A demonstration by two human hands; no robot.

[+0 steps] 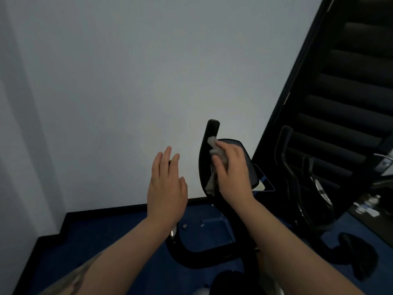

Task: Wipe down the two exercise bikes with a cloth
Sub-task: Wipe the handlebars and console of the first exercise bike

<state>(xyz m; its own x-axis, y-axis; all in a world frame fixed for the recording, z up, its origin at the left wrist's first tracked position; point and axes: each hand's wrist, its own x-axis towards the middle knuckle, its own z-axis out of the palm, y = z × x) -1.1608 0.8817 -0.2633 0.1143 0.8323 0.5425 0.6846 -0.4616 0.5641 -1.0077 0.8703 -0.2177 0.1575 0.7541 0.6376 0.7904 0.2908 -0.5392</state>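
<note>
Handlebar wipe, near exercise bike (204,248).
Your right hand (230,169) gripped the grey cloth (214,150) against the handlebar (209,133); your left hand (165,188) hovered, fingers straight.

Left hand (167,188) flat, fingers straight, held in air, right hand (231,169) in curled grip, forearms extended

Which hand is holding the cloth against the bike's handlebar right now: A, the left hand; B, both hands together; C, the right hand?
C: the right hand grips the cloth against the upright handlebar, while the left hand hovers open, holding nothing.
</note>
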